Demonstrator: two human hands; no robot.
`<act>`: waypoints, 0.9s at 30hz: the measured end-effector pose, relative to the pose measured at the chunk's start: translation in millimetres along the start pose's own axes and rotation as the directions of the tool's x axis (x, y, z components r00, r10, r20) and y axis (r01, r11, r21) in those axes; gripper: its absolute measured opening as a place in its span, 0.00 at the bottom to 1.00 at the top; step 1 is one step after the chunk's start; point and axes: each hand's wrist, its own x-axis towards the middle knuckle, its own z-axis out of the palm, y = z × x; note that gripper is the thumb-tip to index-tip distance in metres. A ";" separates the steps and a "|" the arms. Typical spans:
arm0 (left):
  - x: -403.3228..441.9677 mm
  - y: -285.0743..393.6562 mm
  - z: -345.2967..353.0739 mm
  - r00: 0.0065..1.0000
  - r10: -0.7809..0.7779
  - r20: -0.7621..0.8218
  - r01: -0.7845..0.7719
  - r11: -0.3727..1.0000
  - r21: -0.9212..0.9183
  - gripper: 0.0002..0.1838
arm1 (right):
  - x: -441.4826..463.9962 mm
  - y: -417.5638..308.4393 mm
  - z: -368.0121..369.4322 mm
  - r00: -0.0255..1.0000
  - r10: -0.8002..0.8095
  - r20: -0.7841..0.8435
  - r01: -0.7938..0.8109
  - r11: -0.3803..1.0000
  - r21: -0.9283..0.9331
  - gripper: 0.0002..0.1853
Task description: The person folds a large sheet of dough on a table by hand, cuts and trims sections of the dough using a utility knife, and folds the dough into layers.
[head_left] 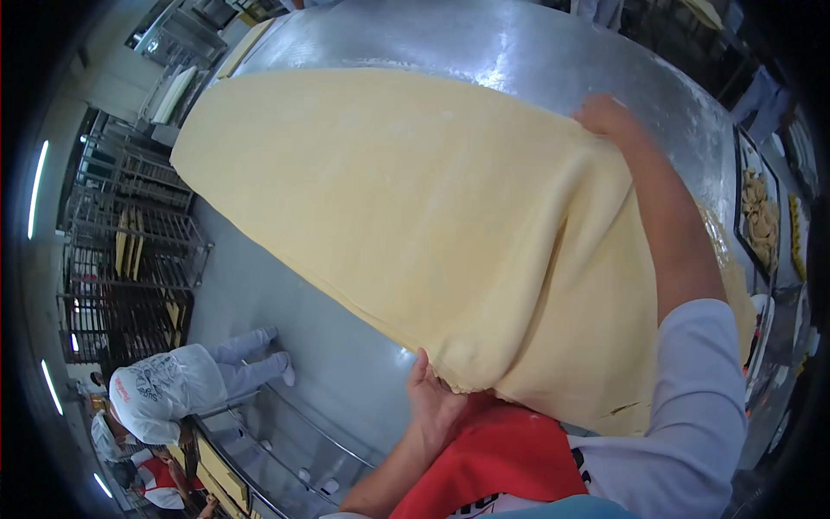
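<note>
Seemingly arranging the dough sheet (372, 190) on the table (540, 43), the left hand (434, 401) and right hand (603, 115) grip opposite edges; the next move likely calls for an even pull.

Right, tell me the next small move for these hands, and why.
I'd probably ease the raised fold in the dough sheet flat, moving both hands together: the left hand is at its near edge, the right hand at the far edge, and the fold runs between them.

Left hand (435, 404), right hand (603, 115) grip 2 edges of dough sheet (380, 190) on metal table (415, 39).
</note>
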 end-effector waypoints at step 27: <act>22.8 14.1 1.5 0.978 0.125 -0.164 -0.036 0.887 0.461 0.23 | 13.8 -92.4 22.9 0.944 -0.127 -0.304 0.155 0.985 0.070 0.25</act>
